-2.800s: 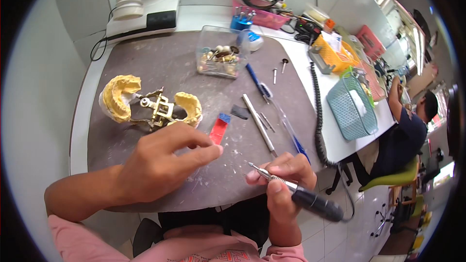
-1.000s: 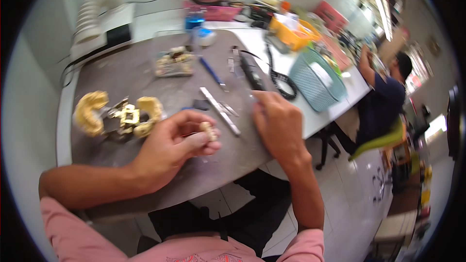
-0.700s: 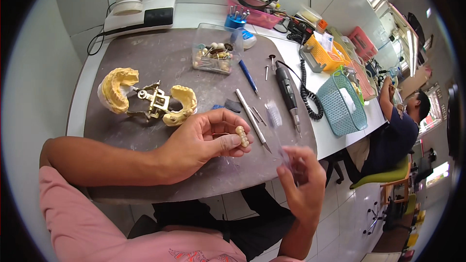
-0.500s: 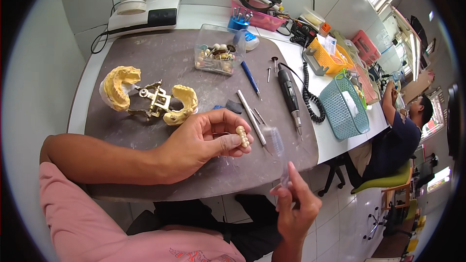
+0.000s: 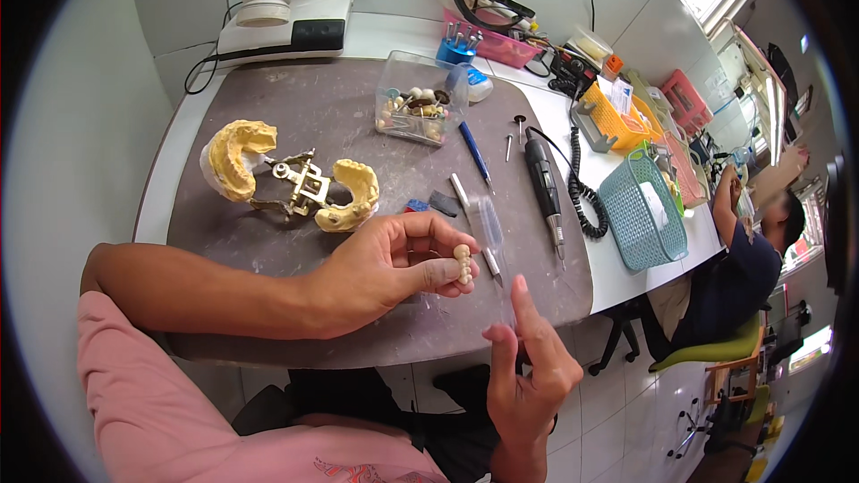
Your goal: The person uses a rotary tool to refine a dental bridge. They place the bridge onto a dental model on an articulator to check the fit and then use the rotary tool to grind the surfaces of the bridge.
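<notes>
My left hand (image 5: 385,259) is closed over the mat, pinching a cream dental bridge (image 5: 463,266) of several joined teeth between thumb and fingers. Just to its right, my right hand (image 5: 532,371) has its thumb and index finger apart. A clear plastic toothbrush (image 5: 489,228) is just beyond those fingertips, over the mat's right part; its lower handle is faint and blurred. Left of my hands sits a metal articulator (image 5: 300,186) with yellow dental casts, one (image 5: 240,161) on its left side and one (image 5: 352,197) on its right.
On the brown mat (image 5: 268,304) are a clear box (image 5: 416,116) of polishing burs, a blue pen-like tool (image 5: 475,156) and a black handpiece (image 5: 542,188). A blue basket (image 5: 640,215) stands to the right. Farther right sits another person (image 5: 734,277).
The toothbrush has moved up and left, away from my right fingertips, which have come apart. My right hand has shifted slightly up and left; my left hand still pinches the bridge.
</notes>
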`<act>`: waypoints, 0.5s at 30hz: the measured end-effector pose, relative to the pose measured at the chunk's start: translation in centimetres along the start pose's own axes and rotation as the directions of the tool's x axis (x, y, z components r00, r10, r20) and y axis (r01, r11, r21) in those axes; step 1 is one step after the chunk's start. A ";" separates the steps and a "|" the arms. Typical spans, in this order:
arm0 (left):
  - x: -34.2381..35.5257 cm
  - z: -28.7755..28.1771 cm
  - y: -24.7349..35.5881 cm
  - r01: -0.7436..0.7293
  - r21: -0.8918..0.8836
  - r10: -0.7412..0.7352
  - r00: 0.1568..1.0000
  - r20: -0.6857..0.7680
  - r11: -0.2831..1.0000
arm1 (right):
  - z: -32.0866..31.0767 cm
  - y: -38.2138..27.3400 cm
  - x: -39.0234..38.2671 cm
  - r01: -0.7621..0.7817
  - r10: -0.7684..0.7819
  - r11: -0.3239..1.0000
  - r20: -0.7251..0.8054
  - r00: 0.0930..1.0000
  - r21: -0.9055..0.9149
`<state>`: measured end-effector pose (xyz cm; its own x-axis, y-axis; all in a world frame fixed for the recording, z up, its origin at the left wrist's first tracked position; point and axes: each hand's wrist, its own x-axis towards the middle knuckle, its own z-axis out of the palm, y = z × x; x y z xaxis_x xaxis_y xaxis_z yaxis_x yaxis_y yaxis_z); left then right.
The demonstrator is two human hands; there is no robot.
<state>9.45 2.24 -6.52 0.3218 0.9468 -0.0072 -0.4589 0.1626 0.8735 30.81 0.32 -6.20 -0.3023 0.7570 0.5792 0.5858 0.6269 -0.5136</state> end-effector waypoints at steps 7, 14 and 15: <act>-0.4 0.3 0.3 0.029 0.036 -0.027 0.999 -0.041 0.999 | -3.7 1.2 -4.7 -0.245 0.224 0.952 0.126 0.966 0.182; -0.9 1.2 0.9 -0.295 0.726 0.253 0.952 0.170 0.622 | -3.2 2.3 3.4 -0.032 0.058 0.957 0.083 0.995 -0.290; -0.9 1.2 0.9 -0.304 0.731 0.249 0.950 0.186 0.611 | -2.7 2.6 4.4 -0.039 0.060 0.956 0.064 0.996 -0.290</act>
<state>9.76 1.21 -5.13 0.3458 0.8885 0.3015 0.2269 -0.3910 0.8920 33.01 4.84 -3.29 -0.3135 0.8037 0.5057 0.7904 0.5160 -0.3300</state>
